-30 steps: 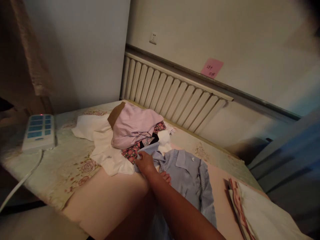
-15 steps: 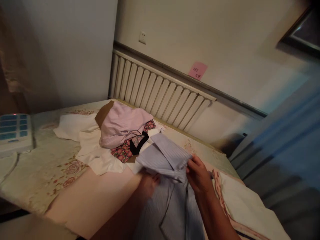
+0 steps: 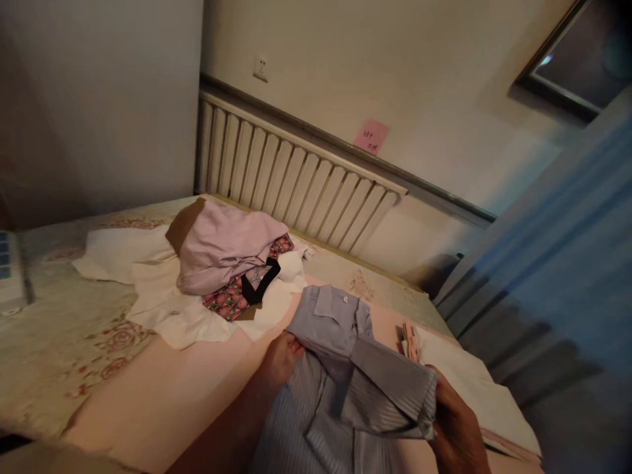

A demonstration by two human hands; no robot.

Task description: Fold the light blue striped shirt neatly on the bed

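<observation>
A blue-grey striped shirt [image 3: 340, 355] lies spread over the near part of the bed-like surface, its collar end away from me. My left hand [image 3: 284, 355] pinches the shirt's left edge below the collar. On the right, my right hand [image 3: 457, 421] is closed on the end of a folded striped part, likely a sleeve, lifting it toward the right. The fingertips of that hand are partly hidden behind the cloth. Past my left hand rests a heap of clothes with a pale pink garment [image 3: 232, 240] on top, a floral piece [image 3: 230, 299] and a white garment [image 3: 172, 313].
Folded white cloth with pink edging [image 3: 474, 375] lies at the right. A radiator [image 3: 296, 174] runs along the wall behind, with a pink note [image 3: 371, 136] above it. Blue curtain [image 3: 557, 296] hangs on the right. A white device [image 3: 10, 273] sits at the left edge.
My right hand has moved right and toward me, drawing the striped part with it. The shirt's collar end now shows. My left hand stays at the shirt's edge; the view has shifted right.
</observation>
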